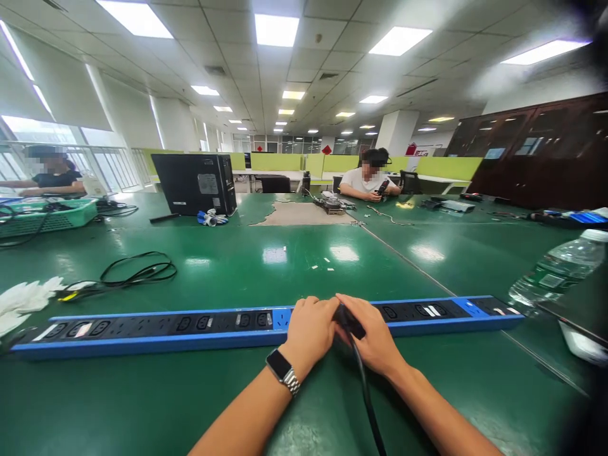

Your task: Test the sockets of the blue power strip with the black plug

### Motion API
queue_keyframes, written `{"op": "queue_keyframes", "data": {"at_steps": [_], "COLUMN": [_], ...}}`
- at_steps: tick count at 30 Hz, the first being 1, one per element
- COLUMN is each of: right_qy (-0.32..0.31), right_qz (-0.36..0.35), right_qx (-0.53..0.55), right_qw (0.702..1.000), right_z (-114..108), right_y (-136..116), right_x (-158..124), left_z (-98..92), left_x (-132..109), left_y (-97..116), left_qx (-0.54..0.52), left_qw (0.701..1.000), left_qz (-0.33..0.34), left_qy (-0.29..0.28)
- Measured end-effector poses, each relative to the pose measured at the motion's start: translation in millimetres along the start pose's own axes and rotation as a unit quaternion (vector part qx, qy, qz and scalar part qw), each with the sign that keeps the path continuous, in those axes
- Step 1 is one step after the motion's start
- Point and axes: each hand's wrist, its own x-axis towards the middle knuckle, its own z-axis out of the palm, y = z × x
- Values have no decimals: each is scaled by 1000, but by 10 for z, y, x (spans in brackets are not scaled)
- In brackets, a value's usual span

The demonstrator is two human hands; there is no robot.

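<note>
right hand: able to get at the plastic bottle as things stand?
Probably not straight away: the right hand is holding a black plug. Otherwise the way to the bottle looks fairly free, with the low blue power strip in between.

Power strip (156, 330): across the table (118, 405)
Left hand (308, 326): over the strip, beside the right hand (375, 332)
Plug (350, 322): in the right hand
Cable coil (151, 276): behind the strip's left half
Basket (78, 216): back left
Computer (185, 180): right of the basket
Bottle (555, 269): by the strip's right end
</note>
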Motion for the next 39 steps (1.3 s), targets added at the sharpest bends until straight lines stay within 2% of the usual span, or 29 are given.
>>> {"op": "queue_keyframes", "data": {"at_steps": [4,7,9,11,12,14,16,18,21,23,27,29,31,34,37,39], "right_qy": [15,21,32,66,90,125,102,48,6,-6,-34,-48,-41,14,35,24], "right_qz": [-36,-46,-37,-10,6,20,0,-19,0,7,-29,-49,-43,40,125,147], "right_qx": [12,-4,-8,-10,-11,-7,9,27,22,1,-27,-33,-46,-94,-140,-156], "right_qw": [999,999,999,998,996,992,995,998,1000,1000,999,997,997,995,982,976], "right_z": [72,93,72,41,36,76,199,372,582,633,581,518,426,240,85,43], "right_y": [0,39,20,-79,-163,-385,-632,-839,-1005,-1049,-1082,-1013,-823,-353,66,186], "right_x": [45,2,-5,33,70,168,271,348,392,390,367,337,278,129,-31,-96], "left_z": [-60,-145,-220,-295,-328,-378,-404,-409,-408,-410,-407,-389,-357,-298,-260,-238], "left_x": [44,-64,-254,-503,-628,-840,-969,-1014,-1004,-989,-956,-915,-853,-754,-657,-560], "left_y": [46,-54,-248,-525,-672,-925,-1072,-1111,-1067,-1030,-965,-926,-887,-834,-736,-606], "left_qx": [8,-25,-57,-74,-74,-68,-65,-64,-63,-64,-68,-76,-85,-97,-130,-158], "left_qw": [999,999,996,985,979,975,981,984,986,986,985,986,988,989,979,967], "left_qz": [7,37,33,-19,-55,-102,-108,-100,-90,-87,-88,-77,-59,-40,-49,-37], "left_qy": [-41,-19,59,155,184,183,150,131,127,128,132,129,116,101,149,196]}}
